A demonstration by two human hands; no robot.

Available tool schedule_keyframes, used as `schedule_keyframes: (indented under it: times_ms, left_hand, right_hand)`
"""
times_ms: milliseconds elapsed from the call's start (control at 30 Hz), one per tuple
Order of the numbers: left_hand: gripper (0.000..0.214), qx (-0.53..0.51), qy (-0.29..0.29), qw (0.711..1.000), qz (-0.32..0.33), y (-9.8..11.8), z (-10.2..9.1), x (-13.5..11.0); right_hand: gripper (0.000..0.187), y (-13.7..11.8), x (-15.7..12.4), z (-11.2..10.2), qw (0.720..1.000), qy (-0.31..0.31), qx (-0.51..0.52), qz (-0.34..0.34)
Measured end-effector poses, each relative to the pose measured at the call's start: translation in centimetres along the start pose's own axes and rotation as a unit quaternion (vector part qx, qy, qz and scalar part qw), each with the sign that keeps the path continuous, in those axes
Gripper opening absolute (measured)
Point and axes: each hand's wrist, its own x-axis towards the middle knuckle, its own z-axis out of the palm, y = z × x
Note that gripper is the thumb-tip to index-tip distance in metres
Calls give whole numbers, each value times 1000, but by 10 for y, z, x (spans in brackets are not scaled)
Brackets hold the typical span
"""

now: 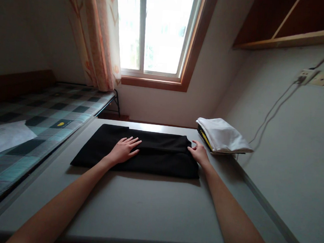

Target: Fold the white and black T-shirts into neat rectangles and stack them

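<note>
A folded black garment [158,162] lies flat on the table, longer from side to side than front to back. My left hand [124,150] rests palm down on its middle-left part, fingers spread. At the garment's right end, my right hand [199,154] has its thumb and fingers at the edge, closed on the fabric. The cloth bunches slightly there, and part of that grip is hidden. Just beyond my right hand sits a stack of folded clothes [220,136], white on top with yellow and dark layers below.
The light-grey table [143,210] has a raised right edge along the wall. A bed with a checked cover [75,108] stands at the left, with a paper sheet [4,138] on it. Cords [273,112] hang from a wall socket [306,77]; a wooden shelf [294,38] juts out above.
</note>
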Motion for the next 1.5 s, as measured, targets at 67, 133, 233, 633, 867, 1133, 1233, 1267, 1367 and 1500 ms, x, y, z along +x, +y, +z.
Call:
schedule_keyframes:
  times_ms: [67, 133, 233, 633, 867, 1133, 1233, 1267, 1367, 1500]
  left_hand:
    - [51, 2, 2, 1000, 2, 0, 0, 0]
    - [51, 5, 3, 1000, 4, 0, 0, 0]
    - [52, 13, -1, 1000, 4, 1, -1, 0]
    - [44, -6, 39, 999, 36, 4, -4, 1]
    - [35, -24, 71, 986, 152, 48, -9, 15]
    - [52, -21, 44, 972, 229, 152, -1, 48]
    - [60, -15, 33, 977, 211, 180, 7, 58]
    - [61, -14, 31, 980, 197, 186, 10, 59]
    - [61, -21, 34, 985, 171, 199, 17, 61]
    - [59, -46, 46, 977, 202, 202, 19, 59]
  right_hand:
    - [41, 2, 2, 0, 1000, 10, 24, -8]
    - [37, 3, 3, 0, 998, 17, 56, -10]
    - [38, 4, 4, 0, 997, 9, 80, -1]
    - [22, 1, 4, -1, 998, -29, 44, -16]
    - [30, 6, 4, -3, 999, 5, 35, -28]
    - [31, 10, 1, -2, 998, 16, 32, -57]
    - [32, 11, 0, -2, 997, 10, 32, -66]
    - [32, 11, 0, -3, 997, 8, 34, -67]
    - [31, 11, 1, -2, 997, 5, 33, -72]
    - [31, 12, 0, 0, 997, 3, 23, -79]
